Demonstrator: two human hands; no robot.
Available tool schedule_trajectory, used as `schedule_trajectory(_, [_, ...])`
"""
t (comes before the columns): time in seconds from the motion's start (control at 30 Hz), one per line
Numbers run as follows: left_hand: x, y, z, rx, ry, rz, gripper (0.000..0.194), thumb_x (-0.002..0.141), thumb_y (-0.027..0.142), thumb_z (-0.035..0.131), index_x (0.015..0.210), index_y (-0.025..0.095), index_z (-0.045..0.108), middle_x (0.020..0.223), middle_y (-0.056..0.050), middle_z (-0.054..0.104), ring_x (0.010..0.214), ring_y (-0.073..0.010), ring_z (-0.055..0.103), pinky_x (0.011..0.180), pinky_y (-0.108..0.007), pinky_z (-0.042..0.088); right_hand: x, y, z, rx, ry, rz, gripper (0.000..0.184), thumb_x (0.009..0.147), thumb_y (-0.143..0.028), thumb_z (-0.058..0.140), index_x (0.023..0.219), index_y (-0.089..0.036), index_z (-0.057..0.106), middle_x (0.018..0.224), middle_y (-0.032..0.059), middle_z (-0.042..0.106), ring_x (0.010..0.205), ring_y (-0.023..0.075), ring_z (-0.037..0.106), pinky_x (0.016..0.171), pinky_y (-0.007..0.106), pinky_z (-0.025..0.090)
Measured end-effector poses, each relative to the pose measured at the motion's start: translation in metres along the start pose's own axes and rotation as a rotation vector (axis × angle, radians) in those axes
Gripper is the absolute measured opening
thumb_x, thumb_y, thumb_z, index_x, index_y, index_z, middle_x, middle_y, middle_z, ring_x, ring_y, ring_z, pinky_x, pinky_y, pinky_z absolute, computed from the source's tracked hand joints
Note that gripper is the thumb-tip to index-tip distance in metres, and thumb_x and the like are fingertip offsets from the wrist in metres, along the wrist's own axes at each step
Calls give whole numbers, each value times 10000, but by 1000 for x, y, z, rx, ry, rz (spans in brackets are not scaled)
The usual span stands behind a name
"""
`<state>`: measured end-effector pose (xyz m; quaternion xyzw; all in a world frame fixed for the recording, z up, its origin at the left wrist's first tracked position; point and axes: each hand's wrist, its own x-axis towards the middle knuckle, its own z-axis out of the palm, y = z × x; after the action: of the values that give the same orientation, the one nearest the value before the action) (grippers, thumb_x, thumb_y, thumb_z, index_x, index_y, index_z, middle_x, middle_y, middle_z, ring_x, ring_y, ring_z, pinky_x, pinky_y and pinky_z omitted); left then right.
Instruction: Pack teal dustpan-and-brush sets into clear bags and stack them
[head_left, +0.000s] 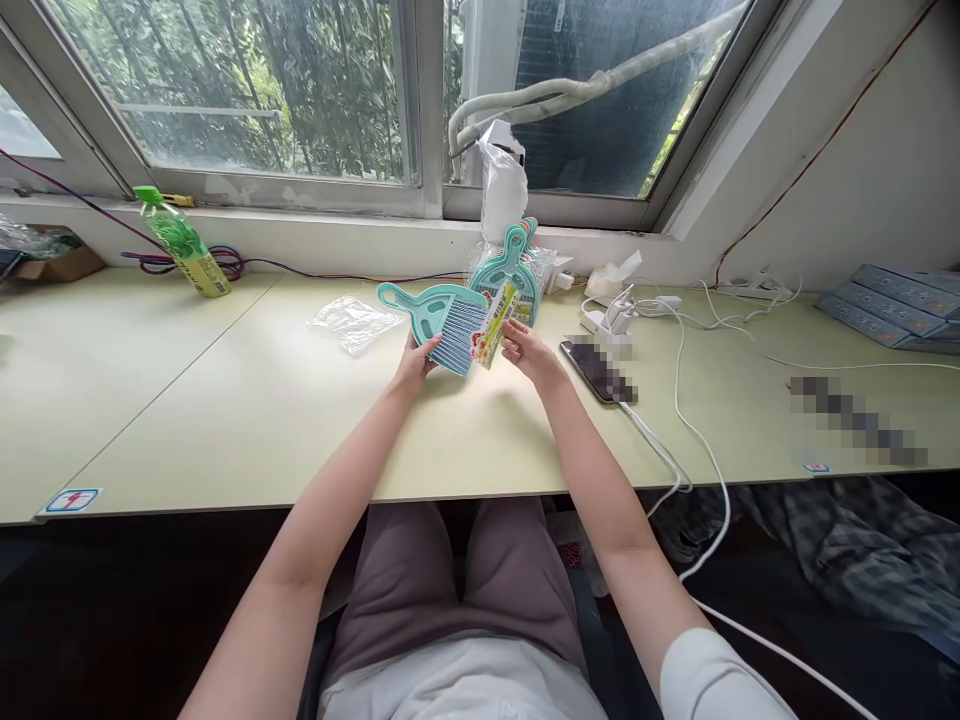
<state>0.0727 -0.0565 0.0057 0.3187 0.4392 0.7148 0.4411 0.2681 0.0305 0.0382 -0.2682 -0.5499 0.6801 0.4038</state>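
Observation:
My left hand point(417, 362) grips the lower edge of a small teal brush-and-dustpan set point(442, 312) with blue bristles, held just above the pale green table point(225, 420). My right hand point(527, 350) pinches a colourful paper label card point(495, 322) that sits at the right side of the set. Behind them a stack of the same teal dustpan sets point(511, 268) in clear wrap leans near the window sill. An empty clear plastic bag point(354, 322) lies on the table to the left of my left hand.
A green drink bottle point(184, 245) lies tilted at the back left beside coloured cables. A phone point(596, 370) with a white charging cable point(694, 440) lies right of my right hand. Blue boxes point(896, 300) sit stacked at the far right. A white bag point(501, 180) stands on the sill.

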Motion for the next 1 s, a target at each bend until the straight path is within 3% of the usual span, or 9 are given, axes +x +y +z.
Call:
schedule_trajectory(0.17, [-8, 2, 7, 75, -49, 63, 644, 586, 329, 824, 1142, 240, 512, 1120, -63, 652, 958, -222, 647, 734, -322, 563, 6, 13, 9, -131, 182, 5, 501, 443, -434, 860, 776, -206, 563, 726, -35, 599, 456, 27, 311, 408, 203, 252])
schedule_trajectory(0.33, [-16, -3, 17, 125, -78, 98, 776, 471, 245, 859, 1158, 237, 499, 1135, -75, 649, 1021, -264, 630, 759, -338, 556, 8, 33, 22, -255, 316, -42, 455, 530, -492, 798, 747, -205, 520, 707, -14, 595, 565, 84, 471, 458, 205, 336])
schedule_trajectory(0.57, [-13, -6, 15, 91, -19, 88, 730, 471, 216, 834, 1130, 225, 521, 1107, -71, 655, 1039, -280, 625, 780, -367, 558, 7, 42, 28, -494, 399, -77, 452, 733, -522, 642, 1032, -224, 480, 1080, 79, 634, 926, 162, 622, 677, 241, 495])
schedule_trajectory(0.67, [-14, -4, 15, 75, -17, 87, 713, 480, 229, 840, 1119, 215, 525, 1095, -79, 661, 1022, -282, 632, 777, -370, 560, 6, 42, 31, -386, 254, -26, 449, 782, -480, 625, 1118, -219, 483, 1124, 92, 644, 959, 167, 642, 758, 269, 514])
schedule_trajectory(0.77, [-14, -2, 15, 85, -16, 88, 689, 469, 233, 846, 1083, 208, 534, 1062, -77, 671, 995, -279, 641, 767, -369, 558, 4, 42, 33, -156, 62, 49, 436, 759, -421, 690, 1103, -210, 527, 1001, 65, 694, 839, 171, 679, 756, 308, 544])
schedule_trajectory(1.0, [-13, 1, 13, 84, -37, 65, 686, 463, 249, 855, 1074, 199, 545, 1053, -86, 681, 978, -282, 649, 783, -386, 554, 1, 41, 36, 38, 82, 95, 347, 723, -257, 755, 1012, -193, 575, 894, 35, 721, 710, 162, 695, 748, 333, 586])
